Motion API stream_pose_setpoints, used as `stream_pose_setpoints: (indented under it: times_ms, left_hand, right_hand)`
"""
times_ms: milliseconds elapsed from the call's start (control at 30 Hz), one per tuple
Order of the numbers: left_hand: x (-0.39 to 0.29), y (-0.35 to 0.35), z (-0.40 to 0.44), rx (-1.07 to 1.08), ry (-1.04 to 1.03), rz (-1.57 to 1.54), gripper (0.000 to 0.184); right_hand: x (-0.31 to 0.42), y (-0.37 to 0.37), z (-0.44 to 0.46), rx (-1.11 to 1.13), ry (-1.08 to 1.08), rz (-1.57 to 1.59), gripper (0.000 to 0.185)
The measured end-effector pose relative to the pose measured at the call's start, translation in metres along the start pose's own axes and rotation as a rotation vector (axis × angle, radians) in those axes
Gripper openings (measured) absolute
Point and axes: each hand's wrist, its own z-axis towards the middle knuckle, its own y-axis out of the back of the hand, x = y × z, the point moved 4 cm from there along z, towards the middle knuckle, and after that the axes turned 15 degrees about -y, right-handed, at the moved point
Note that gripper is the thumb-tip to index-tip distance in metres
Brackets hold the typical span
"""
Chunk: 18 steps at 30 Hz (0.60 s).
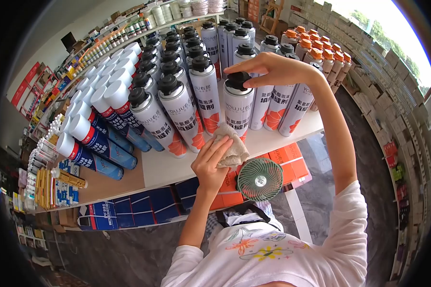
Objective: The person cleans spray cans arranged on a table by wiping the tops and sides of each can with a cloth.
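My left hand (209, 160) is closed on a folded beige cloth (234, 149), pressed to the lower front of a white foam spray can (238, 106). That can stands upright at the table's front edge, with a red leaf-like print partly hidden by the cloth. From above, my right hand (280, 69) reaches over and grips the can's black cap (238, 80) between thumb and fingers. Matching white cans (205, 95) stand close on the left, and more of them (297, 107) on the right, under my right wrist.
Blue cans with white caps (103, 150) fill the table's left side. Orange-capped cans (316, 56) stand at the back right. A green fan (259, 179) is in front of my body, near orange boxes (287, 160). Blue boxes (151, 205) sit below the tabletop (155, 170).
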Motion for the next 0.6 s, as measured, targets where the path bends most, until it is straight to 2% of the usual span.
stream_pose_setpoints:
  times_ms: [67,200,333,500,567,600]
  left_hand:
    - [0.000,0.004,0.016,-0.048,-0.045,-0.003,0.054]
    - [-0.001,0.007,0.056,-0.105,-0.196,0.048,0.053]
    - [-0.006,0.011,0.084,-0.188,-0.237,0.118,0.053]
    - [0.004,-0.010,0.045,-0.193,-0.137,0.087,0.051]
    - [0.017,-0.027,0.000,-0.023,0.038,0.096,0.051]
    - [0.021,-0.030,-0.024,-0.023,0.035,0.101,0.051]
  right_hand:
    - [-0.003,0.000,0.004,0.059,0.011,0.091,0.048]
    - [0.009,0.005,0.004,-0.021,-0.124,-0.025,0.049]
    - [0.001,-0.009,-0.003,-0.107,-0.223,0.179,0.051]
    - [0.002,-0.014,-0.008,-0.194,-0.218,0.164,0.051]
    - [-0.002,-0.012,-0.007,-0.295,-0.218,0.016,0.051]
    - [0.001,-0.014,-0.006,-0.297,-0.213,0.019,0.051]
